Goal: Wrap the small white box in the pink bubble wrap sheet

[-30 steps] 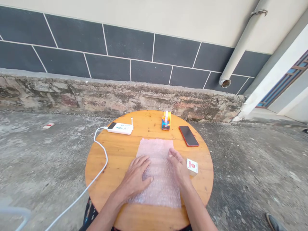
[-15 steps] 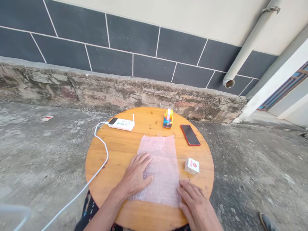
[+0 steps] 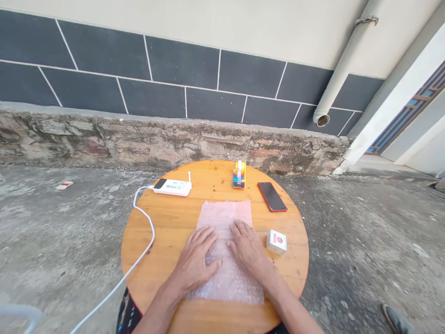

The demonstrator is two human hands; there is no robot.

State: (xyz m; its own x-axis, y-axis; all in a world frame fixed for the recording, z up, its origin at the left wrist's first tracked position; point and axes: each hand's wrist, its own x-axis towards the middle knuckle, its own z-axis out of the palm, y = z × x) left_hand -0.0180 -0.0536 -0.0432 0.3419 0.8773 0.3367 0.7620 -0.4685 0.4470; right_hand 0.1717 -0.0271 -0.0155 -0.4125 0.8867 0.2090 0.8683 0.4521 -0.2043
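A pinkish sheet of bubble wrap [image 3: 224, 215] lies flat in the middle of a round wooden table [image 3: 167, 227]. My left hand [image 3: 195, 257] rests palm down on the sheet's left half, fingers spread. Beside it, my right hand [image 3: 247, 247] lies flat on the right half, fingers stretched toward the far edge. Neither hand holds anything. A small white box with a red mark [image 3: 276, 242] stands just right of my right hand.
At the table's far side are a white power strip [image 3: 173, 187] with its cable [image 3: 142, 236] trailing off the left edge, an orange tape dispenser [image 3: 239, 174] and a red phone [image 3: 272, 196]. Concrete ground, a stone ledge and a drainpipe [image 3: 333, 79] surround the table.
My right hand moved from the sheet's near right corner up onto the sheet's middle, next to the left hand. The left hand stayed in place.
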